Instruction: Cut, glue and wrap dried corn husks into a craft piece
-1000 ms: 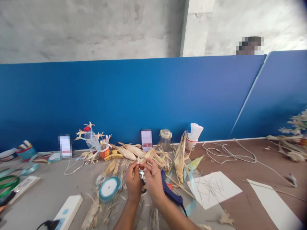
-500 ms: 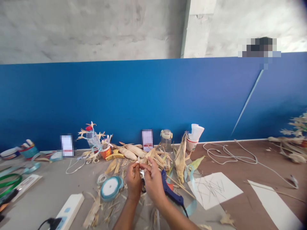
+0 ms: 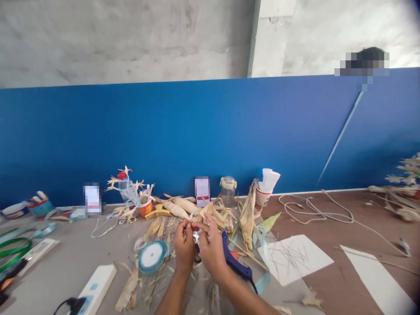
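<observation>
My left hand point(image 3: 184, 246) pinches a small pale pointed piece of corn husk point(image 3: 191, 216) between thumb and finger, its tip poking up. Against the same piece, my right hand point(image 3: 211, 247) closes its thumb and a finger, while another finger points upward. Most of the piece is hidden by my fingers. Below and between the hands lies a shiny metal tool with a dark handle point(image 3: 197, 257), too covered to name. A blue glue gun point(image 3: 234, 260) rests just right of my right hand. To the left sits a roll of blue ribbon point(image 3: 152, 257).
Dried corn husks point(image 3: 215, 214) and scraps lie behind the hands. A glass jar point(image 3: 228, 192), a phone point(image 3: 202, 192) and a paper cup point(image 3: 262, 197) stand along the blue partition point(image 3: 197, 131). A power strip point(image 3: 95, 288) is front left; thin sticks lie on white paper point(image 3: 295, 258) at right.
The view has shifted very slightly. Both hands stay together at the husk piece, with only a small movement of the fingers.
</observation>
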### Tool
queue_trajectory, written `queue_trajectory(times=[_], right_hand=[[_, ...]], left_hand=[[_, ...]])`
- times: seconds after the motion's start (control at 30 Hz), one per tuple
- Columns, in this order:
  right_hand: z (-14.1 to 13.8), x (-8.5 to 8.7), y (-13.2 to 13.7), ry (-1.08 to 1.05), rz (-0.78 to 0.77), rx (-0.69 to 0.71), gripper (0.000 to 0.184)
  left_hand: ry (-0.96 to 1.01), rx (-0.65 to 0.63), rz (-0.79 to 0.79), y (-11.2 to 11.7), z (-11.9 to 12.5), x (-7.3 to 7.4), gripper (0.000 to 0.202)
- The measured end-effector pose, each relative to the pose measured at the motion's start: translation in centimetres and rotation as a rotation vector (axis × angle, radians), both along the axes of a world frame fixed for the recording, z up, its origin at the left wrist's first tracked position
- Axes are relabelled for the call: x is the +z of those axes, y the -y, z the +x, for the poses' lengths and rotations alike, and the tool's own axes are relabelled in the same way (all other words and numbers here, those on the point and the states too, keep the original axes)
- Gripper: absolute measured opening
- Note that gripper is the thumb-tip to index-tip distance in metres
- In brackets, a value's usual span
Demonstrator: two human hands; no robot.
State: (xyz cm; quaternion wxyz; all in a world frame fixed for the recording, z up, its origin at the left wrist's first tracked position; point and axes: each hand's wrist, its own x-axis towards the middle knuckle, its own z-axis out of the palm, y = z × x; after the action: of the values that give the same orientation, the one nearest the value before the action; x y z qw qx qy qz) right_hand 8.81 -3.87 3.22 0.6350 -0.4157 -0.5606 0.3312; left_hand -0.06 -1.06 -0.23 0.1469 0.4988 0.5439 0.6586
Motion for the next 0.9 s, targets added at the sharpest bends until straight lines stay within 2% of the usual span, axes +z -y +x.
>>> queue_trajectory(times=[0.27,0.9], right_hand=[[-0.02,-0.25,-0.21,-0.045,-0.019,-0.004,0.051],[-0.41,-0.65,-0.08,-0.018,-0.037,0.011,0.051]], left_hand=[[0.055,-0.011,-0.032,0.05,0.06,0.61,0.022],[0.069,-0.045,-0.068,-0.02,-0.04,0.30,0.024]])
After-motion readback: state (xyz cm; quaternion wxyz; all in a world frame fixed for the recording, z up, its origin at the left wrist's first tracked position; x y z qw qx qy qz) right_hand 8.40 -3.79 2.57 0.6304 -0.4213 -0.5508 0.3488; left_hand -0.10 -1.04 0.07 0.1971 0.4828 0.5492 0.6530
